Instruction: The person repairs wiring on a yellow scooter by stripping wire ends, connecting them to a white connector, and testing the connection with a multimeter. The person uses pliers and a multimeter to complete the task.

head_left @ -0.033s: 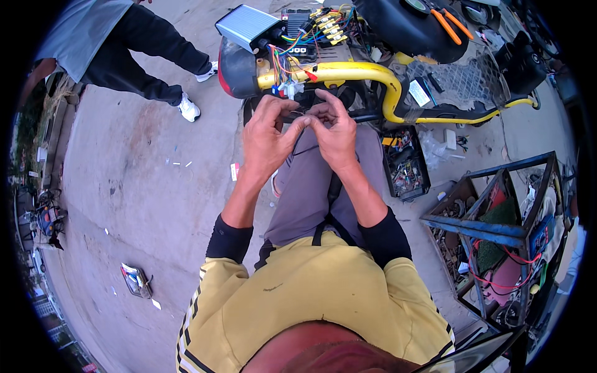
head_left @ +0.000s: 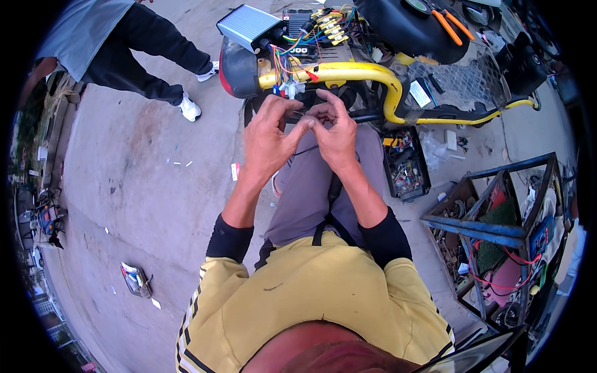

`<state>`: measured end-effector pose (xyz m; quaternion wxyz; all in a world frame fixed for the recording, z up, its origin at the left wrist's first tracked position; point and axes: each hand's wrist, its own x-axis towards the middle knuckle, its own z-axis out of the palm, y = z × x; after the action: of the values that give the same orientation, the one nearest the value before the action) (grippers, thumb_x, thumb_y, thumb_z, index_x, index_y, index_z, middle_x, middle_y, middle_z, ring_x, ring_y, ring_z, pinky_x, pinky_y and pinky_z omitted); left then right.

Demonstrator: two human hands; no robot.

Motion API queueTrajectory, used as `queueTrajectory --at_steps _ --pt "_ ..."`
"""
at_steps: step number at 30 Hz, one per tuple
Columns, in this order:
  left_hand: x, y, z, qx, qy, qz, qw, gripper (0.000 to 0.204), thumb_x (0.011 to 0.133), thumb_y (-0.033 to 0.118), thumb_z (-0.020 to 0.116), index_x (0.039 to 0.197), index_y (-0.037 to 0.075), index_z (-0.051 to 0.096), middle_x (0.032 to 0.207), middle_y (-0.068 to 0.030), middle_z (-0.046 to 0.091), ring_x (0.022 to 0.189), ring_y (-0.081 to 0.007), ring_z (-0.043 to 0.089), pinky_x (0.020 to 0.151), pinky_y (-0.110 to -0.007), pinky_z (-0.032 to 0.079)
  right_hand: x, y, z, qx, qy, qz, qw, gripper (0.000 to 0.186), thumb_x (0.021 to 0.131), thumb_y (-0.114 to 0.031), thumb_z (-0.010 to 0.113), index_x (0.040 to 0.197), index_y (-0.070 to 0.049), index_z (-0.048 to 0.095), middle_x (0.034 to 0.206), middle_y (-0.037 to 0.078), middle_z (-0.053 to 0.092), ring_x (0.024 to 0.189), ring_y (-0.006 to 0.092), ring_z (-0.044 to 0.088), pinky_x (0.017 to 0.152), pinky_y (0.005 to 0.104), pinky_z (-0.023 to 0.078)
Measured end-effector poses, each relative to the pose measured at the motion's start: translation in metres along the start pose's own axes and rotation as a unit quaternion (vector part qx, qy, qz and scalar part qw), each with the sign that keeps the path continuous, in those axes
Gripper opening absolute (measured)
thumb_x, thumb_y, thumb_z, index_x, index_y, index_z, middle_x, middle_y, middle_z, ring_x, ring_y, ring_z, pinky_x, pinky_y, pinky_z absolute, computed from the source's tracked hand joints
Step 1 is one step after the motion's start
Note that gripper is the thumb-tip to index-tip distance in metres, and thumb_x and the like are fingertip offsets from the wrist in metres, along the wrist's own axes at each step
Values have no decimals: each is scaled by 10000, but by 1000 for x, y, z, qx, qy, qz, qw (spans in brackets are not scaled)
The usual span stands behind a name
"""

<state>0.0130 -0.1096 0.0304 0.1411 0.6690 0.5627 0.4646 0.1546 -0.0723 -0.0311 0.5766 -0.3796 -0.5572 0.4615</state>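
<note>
Concrete yard underfoot; both hands meet just near of the yellow frame [head_left: 367, 74]. Left hand [head_left: 268, 133] and right hand [head_left: 336, 133] pinch a thin wire [head_left: 303, 114] between touching fingertips, running left-right.

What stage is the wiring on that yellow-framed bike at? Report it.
Done: the wiring is exposed, with the silver controller box out beside it. In hand: left hand and right hand meet fingertip to fingertip on a thin wire, too small to read. Left: the coloured wire bundle hangs loose over the yellow frame.
</note>
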Motion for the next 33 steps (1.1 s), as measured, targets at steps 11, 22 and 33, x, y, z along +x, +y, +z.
queueTrajectory --at_steps 11,22,33 --pt "-8 -13 -7 28 -7 15 999 72 938 55 702 946 -11 675 890 -73 641 695 -173 594 630 -307 488 0 -12 -7 -119 -83 -80 986 145 870 9 741 1011 8 706 937 88 709 808 158 686 755 275 544" --pt "8 -14 -4 68 1 28 997 170 902 88 755 1049 17 709 969 -83 648 740 -195 625 663 -328 507 0 3 -4 124 -9 114 986 146 940 -33 716 1081 -3 744 902 1 702 788 57 609 702 228 503" --pt "4 -27 18 -2 56 -35 998 91 911 23 708 990 -4 671 879 -90 670 733 -179 654 656 -321 524 10 -10 8 94 38 77 992 108 909 -18 743 1014 7 732 917 15 719 785 55 628 701 240 523"
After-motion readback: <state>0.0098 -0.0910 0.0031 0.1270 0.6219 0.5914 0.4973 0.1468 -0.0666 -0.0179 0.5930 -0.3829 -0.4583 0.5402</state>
